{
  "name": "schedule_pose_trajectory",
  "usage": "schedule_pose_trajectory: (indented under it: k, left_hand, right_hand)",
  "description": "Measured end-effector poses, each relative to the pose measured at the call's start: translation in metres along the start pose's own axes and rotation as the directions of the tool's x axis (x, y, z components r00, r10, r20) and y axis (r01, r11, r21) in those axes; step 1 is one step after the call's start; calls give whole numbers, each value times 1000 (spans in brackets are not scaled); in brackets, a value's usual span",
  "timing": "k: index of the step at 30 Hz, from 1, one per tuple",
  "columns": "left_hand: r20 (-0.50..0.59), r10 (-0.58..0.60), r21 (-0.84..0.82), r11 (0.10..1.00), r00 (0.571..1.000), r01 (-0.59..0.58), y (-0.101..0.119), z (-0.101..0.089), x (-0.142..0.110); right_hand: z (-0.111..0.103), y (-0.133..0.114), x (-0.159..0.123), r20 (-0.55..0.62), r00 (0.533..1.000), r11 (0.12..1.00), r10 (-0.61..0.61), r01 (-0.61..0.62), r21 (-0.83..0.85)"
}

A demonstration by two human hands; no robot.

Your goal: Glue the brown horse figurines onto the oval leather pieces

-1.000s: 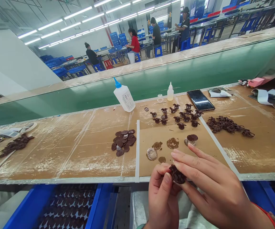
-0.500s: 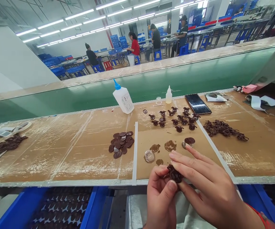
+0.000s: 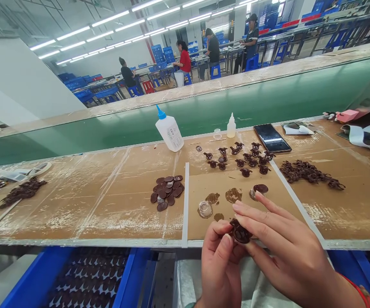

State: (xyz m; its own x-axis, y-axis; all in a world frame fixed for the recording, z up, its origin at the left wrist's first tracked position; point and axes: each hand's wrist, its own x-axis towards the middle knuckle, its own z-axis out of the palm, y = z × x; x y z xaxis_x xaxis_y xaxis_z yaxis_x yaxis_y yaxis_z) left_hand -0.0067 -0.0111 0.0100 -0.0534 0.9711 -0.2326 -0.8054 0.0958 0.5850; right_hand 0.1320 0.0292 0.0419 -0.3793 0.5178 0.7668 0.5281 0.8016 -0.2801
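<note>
At the near edge of the bench, my left hand (image 3: 219,265) pinches a small dark brown piece (image 3: 240,233) between thumb and fingers. My right hand (image 3: 284,248) presses on the same piece from the right, its upper fingers stretched out over it. Just beyond lie a clear round cap (image 3: 204,209), brown glue smears (image 3: 232,195) and a brown-topped cap (image 3: 259,189). A heap of flat brown discs (image 3: 167,191) lies to the left. Several finished brown pieces (image 3: 241,156) stand in rows farther back.
A white glue bottle with blue tip (image 3: 169,131), a small dropper bottle (image 3: 231,126) and a phone (image 3: 272,138) stand by the green conveyor (image 3: 108,128). A loose brown pile (image 3: 307,172) lies right, another pile (image 3: 22,192) left. A blue bin (image 3: 88,278) sits under the bench. People sit at far tables.
Both hands stay together on the brown piece, shifting only slightly as they work it. The view has drifted a little.
</note>
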Motion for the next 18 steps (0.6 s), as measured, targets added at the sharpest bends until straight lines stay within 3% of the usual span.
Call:
schedule_pose_trajectory:
  k: [18]
  left_hand:
    - [-6, 0, 32, 999, 1000, 0, 1, 2, 2]
  right_hand:
    - [-1, 3, -1, 39, 999, 1000, -9, 9, 24]
